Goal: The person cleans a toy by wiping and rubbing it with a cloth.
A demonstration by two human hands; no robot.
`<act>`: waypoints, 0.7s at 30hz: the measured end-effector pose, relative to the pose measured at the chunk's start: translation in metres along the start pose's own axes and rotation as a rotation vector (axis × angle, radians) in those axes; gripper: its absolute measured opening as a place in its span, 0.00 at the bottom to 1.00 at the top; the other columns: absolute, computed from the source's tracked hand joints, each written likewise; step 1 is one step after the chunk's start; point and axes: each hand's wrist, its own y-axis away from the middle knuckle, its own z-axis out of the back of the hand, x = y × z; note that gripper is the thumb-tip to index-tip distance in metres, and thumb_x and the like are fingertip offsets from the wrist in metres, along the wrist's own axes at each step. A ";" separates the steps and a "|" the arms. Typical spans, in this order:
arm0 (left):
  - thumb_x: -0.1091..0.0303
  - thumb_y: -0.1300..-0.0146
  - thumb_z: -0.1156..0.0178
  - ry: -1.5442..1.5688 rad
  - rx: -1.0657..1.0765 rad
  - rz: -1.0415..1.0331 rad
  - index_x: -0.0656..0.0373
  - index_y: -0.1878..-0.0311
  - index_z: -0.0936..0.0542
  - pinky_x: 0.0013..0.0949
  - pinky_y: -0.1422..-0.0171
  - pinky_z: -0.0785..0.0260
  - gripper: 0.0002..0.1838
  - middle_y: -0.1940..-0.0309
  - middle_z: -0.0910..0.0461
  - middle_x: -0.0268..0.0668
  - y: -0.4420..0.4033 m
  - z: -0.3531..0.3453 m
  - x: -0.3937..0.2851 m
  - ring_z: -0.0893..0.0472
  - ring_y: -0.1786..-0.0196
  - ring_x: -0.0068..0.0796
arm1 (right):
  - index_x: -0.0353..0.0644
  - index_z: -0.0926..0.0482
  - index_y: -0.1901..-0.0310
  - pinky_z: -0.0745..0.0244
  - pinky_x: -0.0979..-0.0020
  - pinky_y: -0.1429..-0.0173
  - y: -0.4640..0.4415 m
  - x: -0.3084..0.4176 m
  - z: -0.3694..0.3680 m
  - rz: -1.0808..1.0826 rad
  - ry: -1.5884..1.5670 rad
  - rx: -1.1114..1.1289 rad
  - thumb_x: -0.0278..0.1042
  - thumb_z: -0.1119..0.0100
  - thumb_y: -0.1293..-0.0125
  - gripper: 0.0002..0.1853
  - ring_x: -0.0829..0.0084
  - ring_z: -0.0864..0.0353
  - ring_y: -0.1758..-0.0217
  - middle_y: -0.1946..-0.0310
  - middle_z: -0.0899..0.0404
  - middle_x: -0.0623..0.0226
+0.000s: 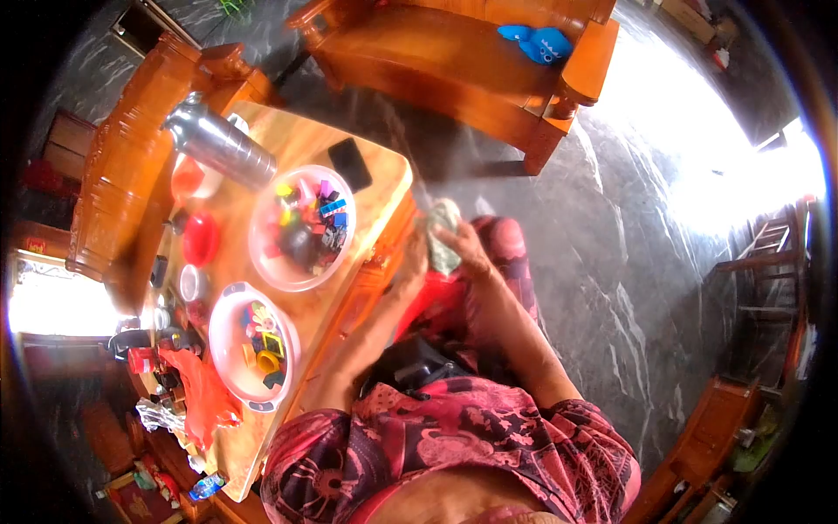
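A crumpled pale green cloth (445, 249) is between my two hands, above my knees and just off the table's right edge. My right hand (470, 248) is closed on the cloth from the right, its fingers bent over the front. My left hand (416, 251) presses against the cloth's left side, and its fingers are partly hidden and blurred. Whether anything is wrapped inside the cloth cannot be seen. On the table nearby stands a round pinkish-white tub (259, 272) of mixed colourful toy pieces. A second, handled tub (220, 371) holds fewer pieces.
The wooden table (384, 166) also bears a black phone (350, 164), a steel flask (223, 144), a red bowl (201, 239) and a red plastic bag (196, 393). A wooden bench (419, 65) with a blue plush toy (543, 45) stands beyond. Grey marbled floor (602, 262) lies right.
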 end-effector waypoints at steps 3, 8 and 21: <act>0.50 0.33 0.58 -0.011 -0.067 -0.056 0.63 0.56 0.24 0.33 0.62 0.30 0.24 0.65 0.22 0.40 0.005 -0.009 0.011 0.23 0.65 0.29 | 0.41 0.33 0.46 0.29 0.76 0.52 -0.004 -0.005 0.000 -0.004 -0.114 -0.010 0.31 0.42 0.39 0.20 0.80 0.26 0.57 0.59 0.26 0.74; 0.55 0.37 0.47 0.571 0.014 0.237 0.65 0.63 0.22 0.29 0.72 0.33 0.19 0.73 0.22 0.35 -0.008 -0.016 0.025 0.24 0.74 0.23 | 0.42 0.33 0.47 0.26 0.73 0.55 -0.005 0.001 -0.003 -0.087 -0.243 0.064 0.31 0.43 0.38 0.19 0.76 0.25 0.58 0.60 0.26 0.71; 0.44 0.41 0.46 1.151 0.241 0.858 0.60 0.58 0.25 0.35 0.52 0.31 0.25 0.61 0.21 0.48 -0.013 0.058 0.002 0.21 0.59 0.38 | 0.38 0.28 0.56 0.22 0.70 0.65 -0.007 0.000 -0.006 0.007 -0.342 -0.093 0.27 0.42 0.43 0.13 0.70 0.21 0.69 0.69 0.22 0.62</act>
